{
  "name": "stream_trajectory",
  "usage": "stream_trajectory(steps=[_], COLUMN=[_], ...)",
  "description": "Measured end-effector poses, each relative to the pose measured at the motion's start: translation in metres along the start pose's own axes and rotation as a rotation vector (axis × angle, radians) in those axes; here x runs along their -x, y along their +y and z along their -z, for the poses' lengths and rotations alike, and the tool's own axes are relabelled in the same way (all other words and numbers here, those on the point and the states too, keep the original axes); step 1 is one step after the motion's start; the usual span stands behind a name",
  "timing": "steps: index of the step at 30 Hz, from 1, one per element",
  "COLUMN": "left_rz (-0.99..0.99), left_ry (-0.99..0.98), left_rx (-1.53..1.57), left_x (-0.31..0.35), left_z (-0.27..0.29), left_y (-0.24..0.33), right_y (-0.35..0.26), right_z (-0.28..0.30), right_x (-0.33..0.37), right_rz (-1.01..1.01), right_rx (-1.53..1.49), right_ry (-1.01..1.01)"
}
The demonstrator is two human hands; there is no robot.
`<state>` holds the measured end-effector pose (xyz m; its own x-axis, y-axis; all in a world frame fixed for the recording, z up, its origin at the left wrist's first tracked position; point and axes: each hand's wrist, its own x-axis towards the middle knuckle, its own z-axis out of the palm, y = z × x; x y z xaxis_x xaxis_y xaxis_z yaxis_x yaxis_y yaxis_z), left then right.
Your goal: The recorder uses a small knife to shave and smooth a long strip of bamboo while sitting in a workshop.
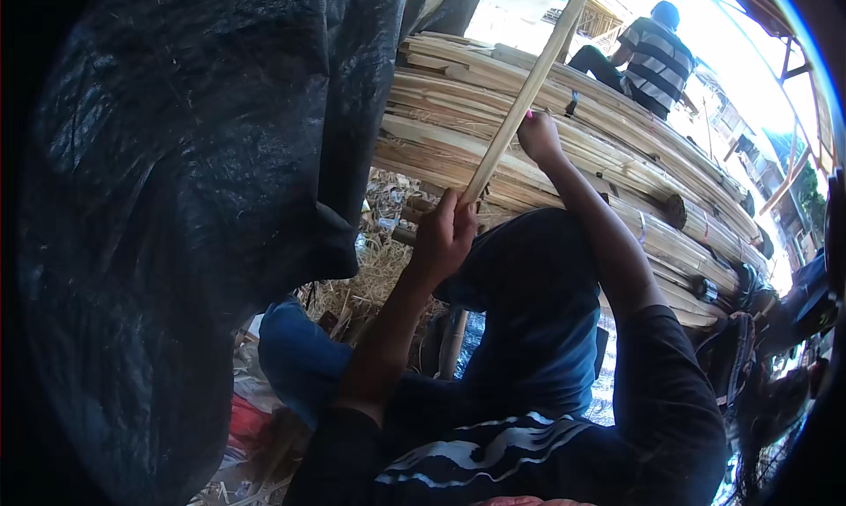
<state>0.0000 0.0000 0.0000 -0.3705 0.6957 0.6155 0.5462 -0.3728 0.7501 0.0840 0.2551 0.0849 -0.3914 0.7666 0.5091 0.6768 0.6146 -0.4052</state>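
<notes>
A long, pale wooden strip (534, 78) slants up and away from me, its far end running out of the upper edge. Its near end is in my left hand (446, 236), with the fingers wrapped round it. My right hand (539, 139) is closed just to the right of the strip, farther up. A small bit of something pink (529, 114) shows at its fingertips; what it belongs to is hidden. Below both hands are my bent knees in blue trousers.
Stacked bundles of pale wooden strips (493, 78) lie across in front of me. A dark plastic sheet (194, 171) hangs on the left. Straw-like shavings (379, 281) cover the ground below. Another person in a striped shirt (656, 61) sits beyond the bundles.
</notes>
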Motion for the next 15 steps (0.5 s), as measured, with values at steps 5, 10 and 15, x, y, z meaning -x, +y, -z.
stream_trajectory(steps=[5,10,15], left_rz=[-0.029,0.043,0.174], left_ry=[0.057,0.13,0.126], left_rx=[0.076,0.067,0.115], left_x=[-0.006,-0.004,0.0], left_z=[-0.006,-0.01,-0.013], left_y=[0.001,-0.011,-0.043], right_y=[0.035,-0.009,-0.04], right_z=[-0.007,0.03,0.016], right_x=[-0.01,0.019,0.047], right_rz=[-0.246,0.441,0.709], right_rx=[-0.477,-0.244,0.203], right_ry=[0.034,0.211,-0.378])
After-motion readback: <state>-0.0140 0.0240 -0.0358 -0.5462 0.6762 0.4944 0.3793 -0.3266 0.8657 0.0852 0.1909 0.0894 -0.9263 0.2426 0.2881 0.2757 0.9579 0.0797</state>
